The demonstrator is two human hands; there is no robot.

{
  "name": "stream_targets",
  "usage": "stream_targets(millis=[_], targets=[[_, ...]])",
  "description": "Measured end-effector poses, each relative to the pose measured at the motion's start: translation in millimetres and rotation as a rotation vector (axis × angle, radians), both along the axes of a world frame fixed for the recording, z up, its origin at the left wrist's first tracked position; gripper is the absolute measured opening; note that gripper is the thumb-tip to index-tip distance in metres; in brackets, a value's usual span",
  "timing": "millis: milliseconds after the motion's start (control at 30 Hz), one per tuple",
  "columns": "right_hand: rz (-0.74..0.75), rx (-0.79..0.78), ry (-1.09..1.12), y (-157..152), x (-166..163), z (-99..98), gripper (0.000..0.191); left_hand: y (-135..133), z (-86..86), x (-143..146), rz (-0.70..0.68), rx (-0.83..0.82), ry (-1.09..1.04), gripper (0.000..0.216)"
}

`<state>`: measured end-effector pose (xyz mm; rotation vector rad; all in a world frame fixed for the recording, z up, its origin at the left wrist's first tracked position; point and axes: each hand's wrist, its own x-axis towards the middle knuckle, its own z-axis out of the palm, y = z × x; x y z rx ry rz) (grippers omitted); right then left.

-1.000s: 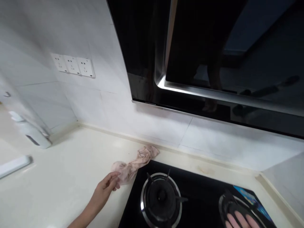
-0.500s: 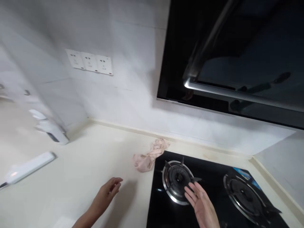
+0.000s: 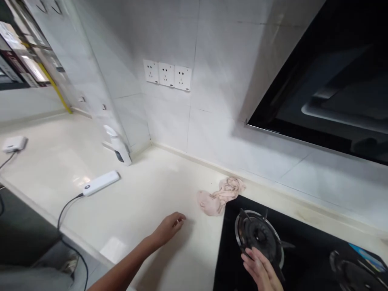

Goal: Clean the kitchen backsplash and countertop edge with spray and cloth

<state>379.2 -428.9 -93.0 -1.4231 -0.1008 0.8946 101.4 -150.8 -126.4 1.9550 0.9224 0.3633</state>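
My left hand (image 3: 169, 229) hovers over the pale countertop (image 3: 145, 218), its fingers loosely bent and nothing in its hold. Just beyond it lies a crumpled pinkish cloth (image 3: 212, 201), touching neither hand, against the stove's back left corner. My right hand (image 3: 261, 268) is in front of the left gas burner (image 3: 257, 232), with fingers stretched out and nothing held. It covers the near part of that burner's ring. The black glass hob (image 3: 230, 258) spreads beneath it.
A black range hood (image 3: 303, 93) overhangs the right side. On the left stand a white upright device (image 3: 119, 151) and a long white device (image 3: 101, 183) with a black cable. Three wall sockets (image 3: 166, 74) are above the counter. A second burner (image 3: 354, 270) sits at right.
The view has swung left, bringing more counter into sight. My left hand appears a little closer to the cloth. My right hand has turned, with its fingers closer together.
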Motion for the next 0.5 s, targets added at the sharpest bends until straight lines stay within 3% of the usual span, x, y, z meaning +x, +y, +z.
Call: stream_targets(millis=[200,333,433,500], targets=[[-0.027,-0.049,-0.091,-5,-18,1.3,0.081,7,1.7,-7,0.025,-0.006,-0.048,0.032],[-0.005,-0.107,-0.192,3,-24,17.8,0.080,6,7.0,-4,0.053,-0.007,-0.125,0.031],[-0.095,-0.210,-0.322,3,-8,54.3,0.077,14,34.2,3,0.094,0.012,-0.225,0.032],[-0.239,-0.279,-0.466,-8,12,88.3,0.074,29,76.3,6,0.169,0.052,-0.323,0.032]])
